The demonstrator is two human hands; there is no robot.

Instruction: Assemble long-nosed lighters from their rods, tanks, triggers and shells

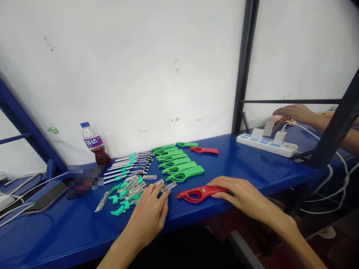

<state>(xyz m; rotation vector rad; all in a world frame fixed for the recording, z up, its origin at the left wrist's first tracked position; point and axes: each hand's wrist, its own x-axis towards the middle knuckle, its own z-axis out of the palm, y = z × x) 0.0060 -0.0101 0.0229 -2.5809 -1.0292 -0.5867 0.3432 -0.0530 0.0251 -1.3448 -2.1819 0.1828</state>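
Observation:
My left hand (153,209) rests near the table's front edge, its fingers bent over a clear plastic piece (168,187) beside the pile of clear tubes (134,188) and teal triggers (119,210). My right hand (235,190) is closed round the handle end of a red lighter shell (196,194), which lies flat and points left. Behind it several green lighter shells (179,164) lie in a row, with another red shell (204,150) at the back. Metal rods (119,168) with wires lie left of the green shells.
A bottle of dark drink (97,144) stands by the wall. A phone (47,196) and white cables are at the left. A white power strip (266,145) sits at the right by a black frame post. Another person's hand (297,112) is beyond it.

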